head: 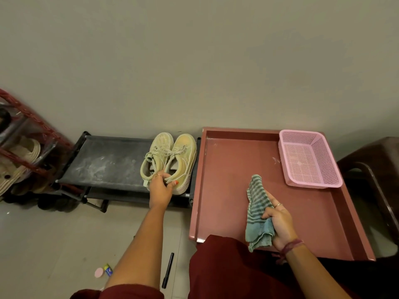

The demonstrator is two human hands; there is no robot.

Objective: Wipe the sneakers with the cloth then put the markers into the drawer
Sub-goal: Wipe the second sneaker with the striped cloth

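Now left hand (pixel 160 186) grips sneakers (pixel 169 160); right hand (pixel 280 223) holds cloth (pixel 257 212).

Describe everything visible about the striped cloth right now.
The green-and-white striped terry cloth looks soft and worn, crumpled rather than folded. The right hand grips its middle, fingers curled round it, above the reddish-brown drawer. One end sticks up past the fingers; the other, plainer green, hangs down toward the drawer's near edge.

Honestly can't read a single word anywhere here. The little yellow and blue packet (pixel 108 269) on the floor has some kind of printed logo on it, but it's way too small and blurry.
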